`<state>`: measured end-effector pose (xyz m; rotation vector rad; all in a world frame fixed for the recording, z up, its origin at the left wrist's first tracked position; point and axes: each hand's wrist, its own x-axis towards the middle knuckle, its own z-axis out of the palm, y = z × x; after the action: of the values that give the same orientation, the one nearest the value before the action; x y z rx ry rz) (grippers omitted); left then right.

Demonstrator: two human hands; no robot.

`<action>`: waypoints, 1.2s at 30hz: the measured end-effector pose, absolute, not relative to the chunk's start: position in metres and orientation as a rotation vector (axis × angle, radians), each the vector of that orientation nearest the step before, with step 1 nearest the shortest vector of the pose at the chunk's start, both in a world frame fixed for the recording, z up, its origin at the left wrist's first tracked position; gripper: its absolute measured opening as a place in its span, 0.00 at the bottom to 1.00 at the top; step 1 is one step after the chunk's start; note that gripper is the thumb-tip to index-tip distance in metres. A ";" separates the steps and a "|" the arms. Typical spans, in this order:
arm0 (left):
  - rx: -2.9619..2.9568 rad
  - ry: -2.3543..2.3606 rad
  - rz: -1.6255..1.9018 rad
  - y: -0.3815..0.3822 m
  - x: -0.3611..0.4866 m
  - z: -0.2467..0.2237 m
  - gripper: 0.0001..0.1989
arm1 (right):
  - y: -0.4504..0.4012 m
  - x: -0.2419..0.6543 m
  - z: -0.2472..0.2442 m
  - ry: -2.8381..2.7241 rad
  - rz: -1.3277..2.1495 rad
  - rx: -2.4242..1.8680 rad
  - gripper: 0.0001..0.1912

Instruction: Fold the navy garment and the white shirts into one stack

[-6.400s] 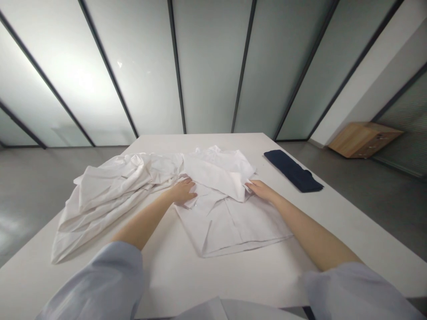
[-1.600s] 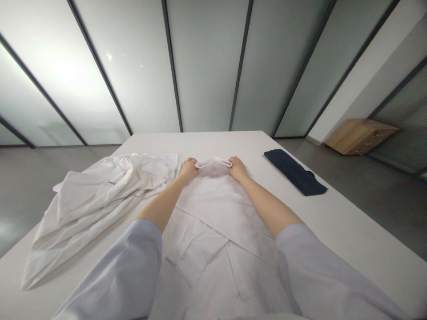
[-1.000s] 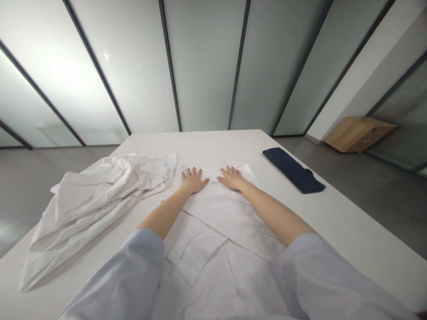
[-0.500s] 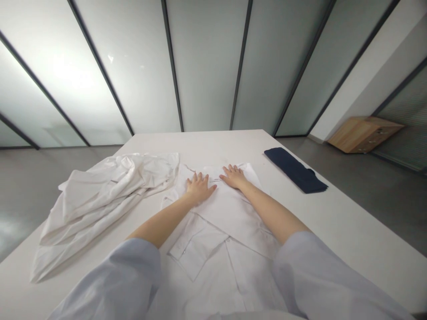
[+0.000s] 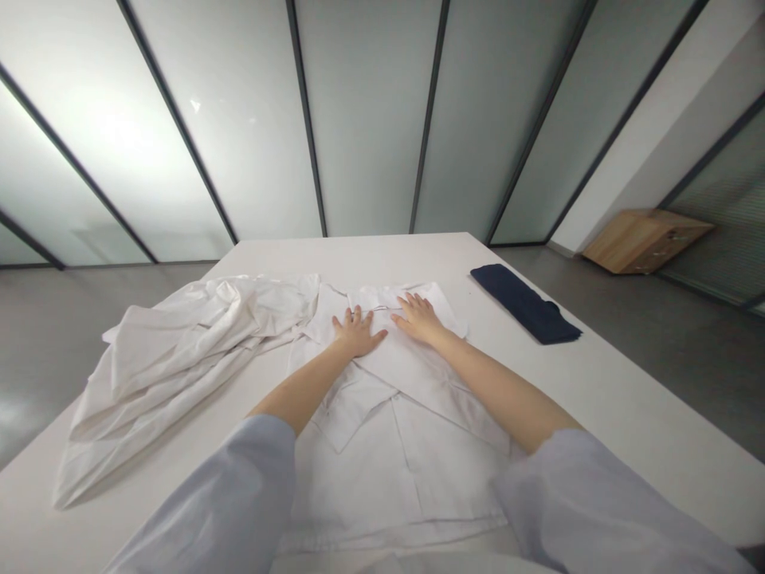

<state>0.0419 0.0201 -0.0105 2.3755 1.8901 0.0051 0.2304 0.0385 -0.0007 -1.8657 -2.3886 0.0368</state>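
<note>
A white garment (image 5: 370, 470), which looks like a coat or shirt with a pocket and a front seam, lies spread on the table in front of me. My left hand (image 5: 357, 333) rests flat on its upper part, fingers spread. Beside it, to the right, my right hand (image 5: 419, 319) also lies palm down on the fabric with its fingers stretched out. Folds of cloth run beneath and around both hands. The garment's lower hem shows near the table's front edge.
On the left a second white garment (image 5: 197, 351) lies crumpled on the white table (image 5: 603, 399). A folded dark navy cloth (image 5: 523, 303) lies at the right. Beyond the table stand frosted glass panels (image 5: 370, 119) and a wooden cabinet (image 5: 642, 239).
The white garment has shifted away from me under my hands, so its lower hem now shows. Both hands stay flat at nearly the same place in view.
</note>
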 end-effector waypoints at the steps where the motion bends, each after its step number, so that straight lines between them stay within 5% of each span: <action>1: 2.375 1.888 0.011 0.025 0.041 -0.010 0.41 | 0.030 0.228 -0.002 -2.408 0.058 -1.862 0.35; 17: 2.504 1.899 0.290 0.037 0.036 0.009 0.25 | 0.026 0.221 -0.018 -2.393 0.265 -2.019 0.44; 25: 2.322 1.937 -0.030 0.009 0.039 0.004 0.36 | 0.074 0.238 -0.017 -2.389 0.191 -1.992 0.40; 36: 2.435 1.894 0.034 0.038 0.023 -0.012 0.42 | 0.043 0.235 -0.014 -2.390 0.034 -1.852 0.35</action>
<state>0.0228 0.0378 -0.0119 2.4351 1.8939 0.0342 0.2345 0.0428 -0.0137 -1.8518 -2.3901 0.0339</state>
